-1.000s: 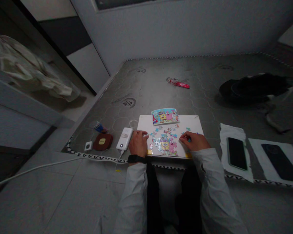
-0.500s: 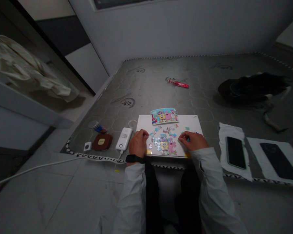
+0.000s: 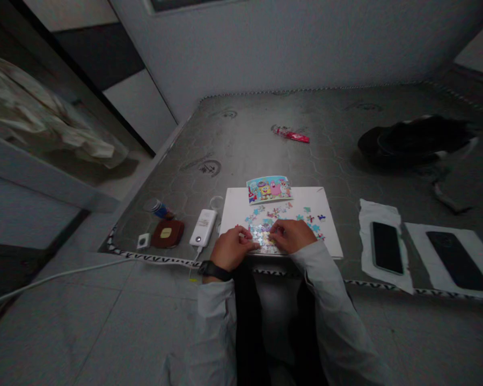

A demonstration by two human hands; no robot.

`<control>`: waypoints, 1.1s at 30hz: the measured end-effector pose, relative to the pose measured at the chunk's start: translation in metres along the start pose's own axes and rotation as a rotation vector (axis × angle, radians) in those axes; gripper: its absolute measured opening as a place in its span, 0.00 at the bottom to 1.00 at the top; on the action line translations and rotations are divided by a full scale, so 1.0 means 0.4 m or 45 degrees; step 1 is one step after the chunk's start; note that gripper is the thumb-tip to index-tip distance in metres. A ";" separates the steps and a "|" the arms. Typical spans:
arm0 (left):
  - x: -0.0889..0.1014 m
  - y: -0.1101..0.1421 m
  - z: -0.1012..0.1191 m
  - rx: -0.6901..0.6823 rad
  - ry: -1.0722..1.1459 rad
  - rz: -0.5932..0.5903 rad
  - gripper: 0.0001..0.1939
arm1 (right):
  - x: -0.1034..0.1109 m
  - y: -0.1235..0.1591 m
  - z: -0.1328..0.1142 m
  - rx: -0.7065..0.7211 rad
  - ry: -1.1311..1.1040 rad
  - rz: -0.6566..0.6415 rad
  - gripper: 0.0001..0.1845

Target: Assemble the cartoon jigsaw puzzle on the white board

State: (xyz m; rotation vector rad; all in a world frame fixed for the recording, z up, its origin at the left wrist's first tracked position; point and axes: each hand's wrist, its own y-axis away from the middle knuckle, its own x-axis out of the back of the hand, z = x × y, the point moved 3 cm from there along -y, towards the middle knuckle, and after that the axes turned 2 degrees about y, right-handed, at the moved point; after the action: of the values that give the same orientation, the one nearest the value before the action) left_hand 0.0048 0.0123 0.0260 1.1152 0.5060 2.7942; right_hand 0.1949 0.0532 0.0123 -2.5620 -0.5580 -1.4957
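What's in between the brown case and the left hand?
A white device, perhaps a power bank, with a cable at its near end, lies between the brown case and the left hand, as the head view shows.

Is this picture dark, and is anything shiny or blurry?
Head view: dim overall; head view: whitish shine on the jigsaw puzzle between the left hand and right hand; head view: the black bundle on the right looks soft.

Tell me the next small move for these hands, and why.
Probably press gently on the flat, multicoloured, partly joined jigsaw with the bare right hand: it already reaches over the jigsaw, while the bare left hand is at the jigsaw's left edge, apparently placed to steady it.
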 end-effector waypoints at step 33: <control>-0.030 -0.013 -0.003 0.195 -0.155 0.003 0.17 | -0.069 -0.018 -0.014 0.026 -0.089 -0.115 0.05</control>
State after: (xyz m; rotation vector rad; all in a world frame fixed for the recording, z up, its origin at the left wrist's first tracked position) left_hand 0.0124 0.0143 0.0156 1.3064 0.7153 2.7060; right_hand 0.1755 0.0513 -0.0092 -2.6148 -0.7028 -1.4241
